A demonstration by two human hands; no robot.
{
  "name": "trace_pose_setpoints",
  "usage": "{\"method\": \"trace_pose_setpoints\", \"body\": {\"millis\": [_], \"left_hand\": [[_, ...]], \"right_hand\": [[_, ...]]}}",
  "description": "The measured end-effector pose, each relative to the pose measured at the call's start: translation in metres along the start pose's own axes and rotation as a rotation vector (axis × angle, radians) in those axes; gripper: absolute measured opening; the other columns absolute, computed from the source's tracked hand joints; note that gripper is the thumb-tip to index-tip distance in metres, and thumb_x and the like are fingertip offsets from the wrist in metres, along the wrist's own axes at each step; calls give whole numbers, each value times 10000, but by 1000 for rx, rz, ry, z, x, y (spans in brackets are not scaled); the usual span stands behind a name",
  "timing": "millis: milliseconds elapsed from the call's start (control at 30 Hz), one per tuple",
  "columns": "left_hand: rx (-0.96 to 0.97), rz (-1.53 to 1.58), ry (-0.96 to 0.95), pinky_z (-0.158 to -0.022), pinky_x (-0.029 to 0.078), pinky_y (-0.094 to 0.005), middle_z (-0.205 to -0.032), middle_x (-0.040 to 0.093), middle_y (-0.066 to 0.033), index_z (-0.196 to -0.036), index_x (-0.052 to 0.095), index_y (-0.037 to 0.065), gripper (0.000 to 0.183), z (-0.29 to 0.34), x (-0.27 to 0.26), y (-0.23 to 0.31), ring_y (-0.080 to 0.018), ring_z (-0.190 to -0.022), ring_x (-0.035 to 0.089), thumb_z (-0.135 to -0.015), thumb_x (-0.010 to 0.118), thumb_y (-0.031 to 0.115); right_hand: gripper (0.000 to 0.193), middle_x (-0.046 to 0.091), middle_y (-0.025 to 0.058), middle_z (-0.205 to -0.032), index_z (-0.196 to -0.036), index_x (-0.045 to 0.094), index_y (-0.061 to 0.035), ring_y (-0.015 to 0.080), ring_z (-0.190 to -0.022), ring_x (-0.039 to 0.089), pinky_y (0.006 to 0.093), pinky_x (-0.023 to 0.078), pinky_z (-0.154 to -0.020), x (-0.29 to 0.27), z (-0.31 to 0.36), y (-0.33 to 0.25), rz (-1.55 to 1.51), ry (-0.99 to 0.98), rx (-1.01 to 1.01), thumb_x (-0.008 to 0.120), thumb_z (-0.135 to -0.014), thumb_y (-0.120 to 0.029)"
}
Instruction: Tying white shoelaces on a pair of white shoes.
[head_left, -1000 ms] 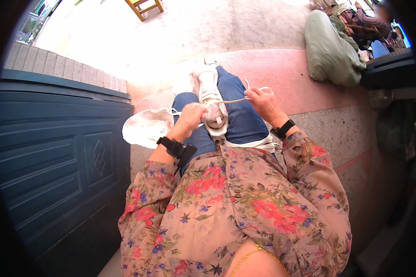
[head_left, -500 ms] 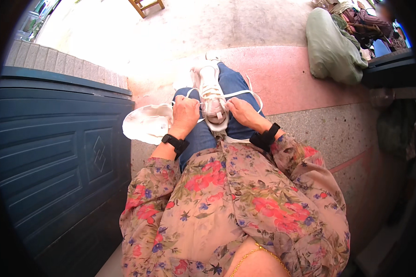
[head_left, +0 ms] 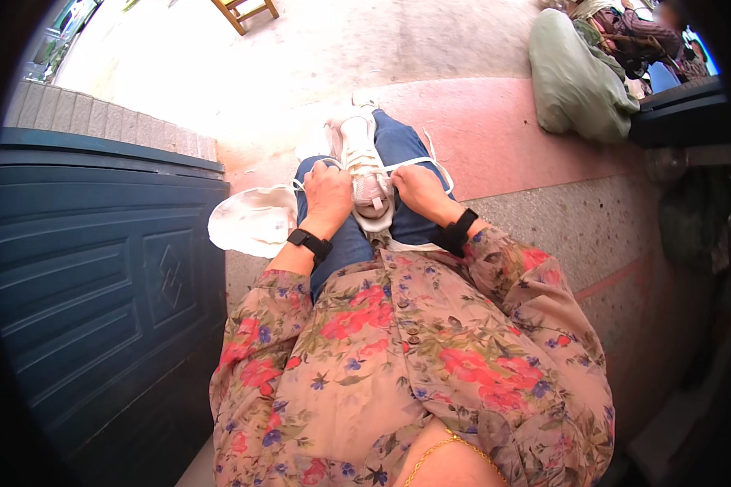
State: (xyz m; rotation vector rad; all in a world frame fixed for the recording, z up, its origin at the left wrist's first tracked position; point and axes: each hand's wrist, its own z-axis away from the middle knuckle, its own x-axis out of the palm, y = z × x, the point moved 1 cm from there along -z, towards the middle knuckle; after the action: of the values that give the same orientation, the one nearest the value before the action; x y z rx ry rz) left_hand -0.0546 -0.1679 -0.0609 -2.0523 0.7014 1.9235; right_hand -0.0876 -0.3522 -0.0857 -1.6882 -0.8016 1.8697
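Note:
A white sneaker point(head_left: 361, 150) lies on my lap between my jeans-clad thighs, toe pointing away and heel toward me. Its pinkish tongue and inside point(head_left: 369, 191) face up. My left hand point(head_left: 326, 196) is closed at the shoe's left side, pinching the white lace by the opening; its fingertips are partly hidden. On the opposite side my right hand point(head_left: 419, 193) is also closed, thumb and finger pinched on lace at the eyelet edge. A loose white shoelace point(head_left: 432, 154) loops over my right thigh above that hand.
A white cloth item point(head_left: 250, 221) rests by my left knee. Beside me on the left stands a dark blue panelled door point(head_left: 81, 268). Far ahead is a wooden stool point(head_left: 248, 11). A pale green sack point(head_left: 575, 77) sits at the far right, with a person point(head_left: 654, 36) behind it.
The whole view has shifted slightly. My right hand has moved closer in against the shoe's edge; my left hand stays at its side. The shoe keeps its place on my lap.

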Motion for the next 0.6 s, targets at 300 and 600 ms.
{"method": "trace_pose_setpoints", "body": {"millis": [300, 600], "left_hand": [[-138, -13, 48, -664, 363, -374, -671, 578, -74, -648, 618, 69, 167, 6, -1, 3, -242, -792, 500, -707, 620, 225], [-145, -92, 98, -674, 354, -393, -739, 558, -60, -730, 575, 76, 217, 23, -5, 20, -246, -843, 474, -688, 660, 271]], "right_hand": [[202, 591, 197, -777, -740, 591, 5, 363, -751, 581, 439, 449, -660, 5, -13, -7, 121, 51, 48, 486, -788, -161], [65, 596, 97, -741, -715, 621, -90, 242, -670, 599, 368, 414, -632, 5, -22, -19, 608, -92, -518, 580, -669, -109]]}}
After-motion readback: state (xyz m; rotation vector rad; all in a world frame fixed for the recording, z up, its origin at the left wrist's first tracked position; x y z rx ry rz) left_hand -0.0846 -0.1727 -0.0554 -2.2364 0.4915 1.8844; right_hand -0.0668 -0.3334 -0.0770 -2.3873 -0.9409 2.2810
